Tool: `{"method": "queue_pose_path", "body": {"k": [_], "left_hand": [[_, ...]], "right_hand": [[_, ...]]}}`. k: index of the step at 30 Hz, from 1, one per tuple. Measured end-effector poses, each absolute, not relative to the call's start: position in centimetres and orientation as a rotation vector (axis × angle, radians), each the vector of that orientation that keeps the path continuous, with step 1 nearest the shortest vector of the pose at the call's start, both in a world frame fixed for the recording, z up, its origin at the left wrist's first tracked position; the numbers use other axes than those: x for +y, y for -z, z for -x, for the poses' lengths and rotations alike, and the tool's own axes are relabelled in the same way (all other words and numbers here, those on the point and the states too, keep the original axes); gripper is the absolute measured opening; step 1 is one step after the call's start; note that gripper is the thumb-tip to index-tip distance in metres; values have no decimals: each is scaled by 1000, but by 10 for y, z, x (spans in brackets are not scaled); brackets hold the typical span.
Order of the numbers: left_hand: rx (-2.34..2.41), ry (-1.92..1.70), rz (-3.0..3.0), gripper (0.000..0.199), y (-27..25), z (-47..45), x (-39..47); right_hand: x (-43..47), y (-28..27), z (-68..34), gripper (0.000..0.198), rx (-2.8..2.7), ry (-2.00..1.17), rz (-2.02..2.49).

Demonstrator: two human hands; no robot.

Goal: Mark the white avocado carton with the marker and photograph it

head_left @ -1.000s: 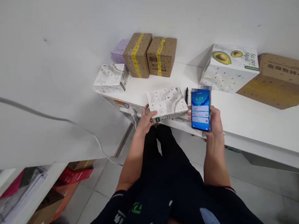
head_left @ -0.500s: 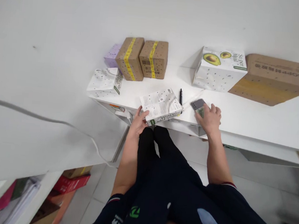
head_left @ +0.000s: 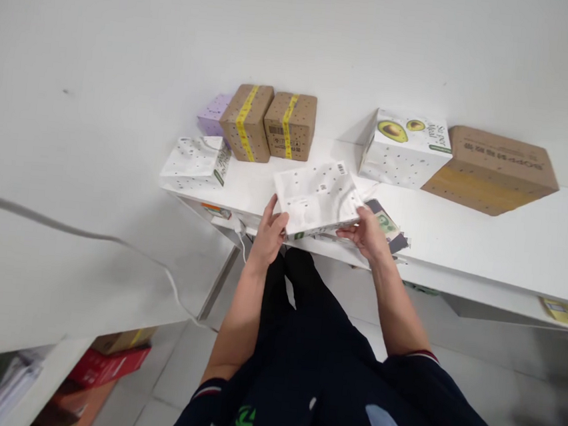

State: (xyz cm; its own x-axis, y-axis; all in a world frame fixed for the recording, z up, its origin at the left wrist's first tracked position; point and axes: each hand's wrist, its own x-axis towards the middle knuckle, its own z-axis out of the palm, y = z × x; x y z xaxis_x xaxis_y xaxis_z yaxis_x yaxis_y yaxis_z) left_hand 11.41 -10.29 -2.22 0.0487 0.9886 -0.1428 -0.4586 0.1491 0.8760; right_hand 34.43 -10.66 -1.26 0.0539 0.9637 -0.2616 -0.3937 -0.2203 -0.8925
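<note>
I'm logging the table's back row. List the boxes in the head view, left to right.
Purple box → yellow-taped brown box → second yellow-taped brown box → avocado-print white box → large flat brown carton.

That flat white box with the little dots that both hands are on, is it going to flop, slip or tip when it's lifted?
The flat white box probably stays stiff: its edges look straight while the left hand and right hand grip opposite ends. It seems light, since fingertips alone raise its near side off the table. The smooth surface might slip a little. Being wide and low, it is unlikely to tip or roll.
</note>
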Motion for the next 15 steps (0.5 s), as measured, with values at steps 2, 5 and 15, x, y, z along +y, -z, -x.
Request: {"method": "queue_pose_path", "body": {"k": [2, 5, 15], "left_hand": [[836, -1261, -825, 85, 17, -117, -99], [914, -1269, -932, 72, 20, -110, -87], [2216, -1491, -1243, 54, 39, 2, -24]], "right_hand": [[-104, 4, -355, 40, -641, -1391, 1106], [-92, -16, -379, 33, -582, -1161, 1106], [9, -59, -484, 17, -268, -758, 1092]]}}
